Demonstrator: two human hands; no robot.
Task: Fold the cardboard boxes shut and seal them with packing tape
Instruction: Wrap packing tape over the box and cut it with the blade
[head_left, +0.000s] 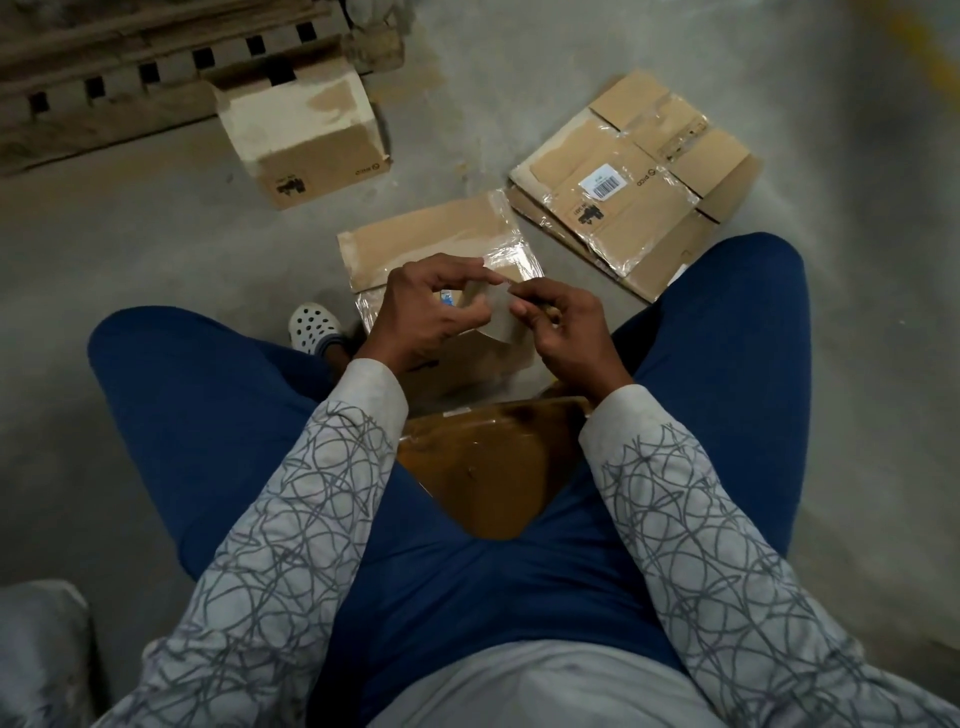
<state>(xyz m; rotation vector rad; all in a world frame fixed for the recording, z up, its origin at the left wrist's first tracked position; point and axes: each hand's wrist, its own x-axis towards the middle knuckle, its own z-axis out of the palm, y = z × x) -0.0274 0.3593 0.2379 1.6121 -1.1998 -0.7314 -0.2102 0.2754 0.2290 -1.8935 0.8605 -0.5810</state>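
On the grey concrete floor lie three lots of brown cardboard: one upright cardboard box beside a wooden pallet, one taped flat stack at right, and one taped cardboard box beneath the hands. Above it, fingers curled, the left hand and right hand pinch one clear strip of packing tape between them.
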